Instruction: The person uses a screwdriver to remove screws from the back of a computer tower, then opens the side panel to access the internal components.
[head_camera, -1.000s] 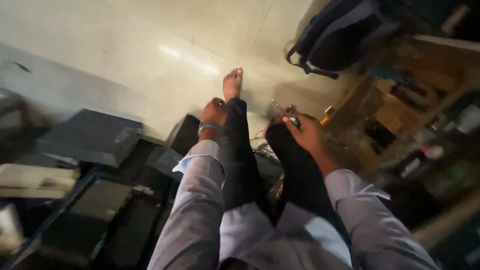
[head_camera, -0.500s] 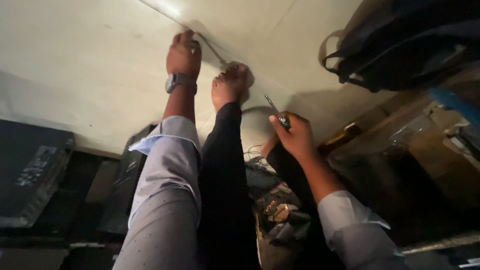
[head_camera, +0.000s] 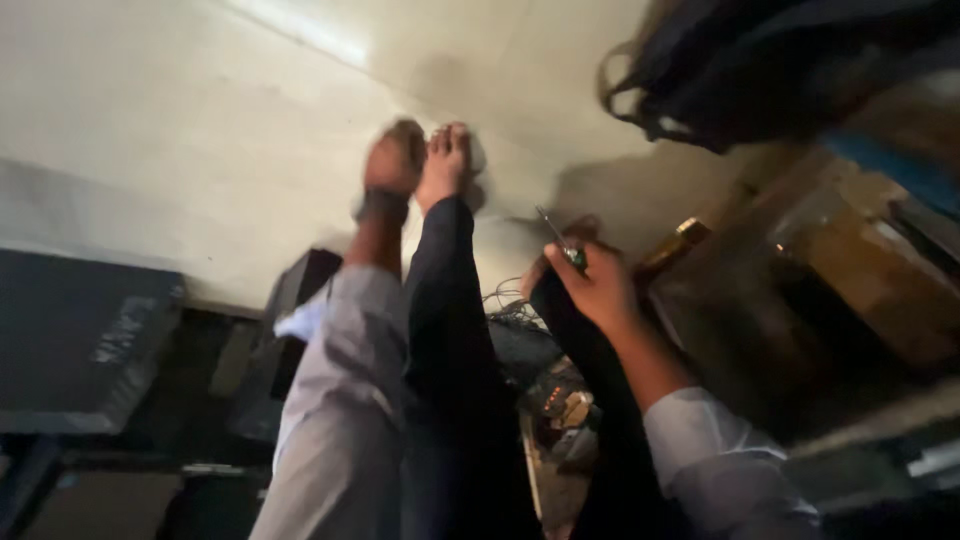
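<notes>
Lying at far left: a flat dark grey case (head_camera: 75, 340) bearing a pale, blurred label patch (head_camera: 120, 330). Sitting on the right-hand shelves: brown cardboard boxes (head_camera: 880, 270), blurred, beneath a blue strip (head_camera: 895, 170).

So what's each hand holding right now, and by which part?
The right hand grips a screwdriver by its handle, thin shaft pointing up and away. The left hand reaches toward a bare foot; blur hides whether it holds anything.
</notes>
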